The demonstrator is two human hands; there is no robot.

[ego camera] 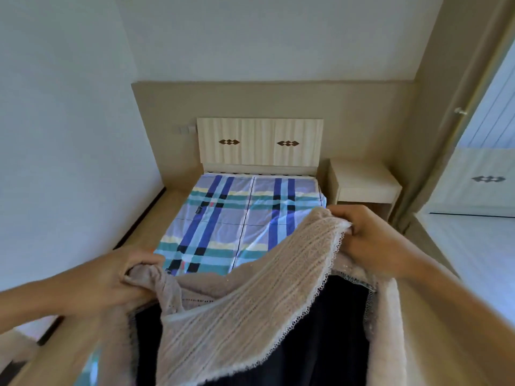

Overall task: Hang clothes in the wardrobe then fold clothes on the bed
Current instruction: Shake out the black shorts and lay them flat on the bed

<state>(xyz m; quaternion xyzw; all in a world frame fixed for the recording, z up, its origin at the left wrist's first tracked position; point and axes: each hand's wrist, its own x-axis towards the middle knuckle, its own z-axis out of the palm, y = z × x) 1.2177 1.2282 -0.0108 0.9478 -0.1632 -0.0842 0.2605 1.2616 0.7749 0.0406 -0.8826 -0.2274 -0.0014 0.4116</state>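
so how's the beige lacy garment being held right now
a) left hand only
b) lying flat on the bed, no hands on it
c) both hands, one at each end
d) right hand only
C: the left hand grips one bunched end of the beige lacy garment and the right hand grips its lace-trimmed edge, so it is held up in front of the plaid bed sheet.

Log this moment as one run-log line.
left hand: grips beige lace garment | right hand: grips its lace edge | held: spread before plaid bed
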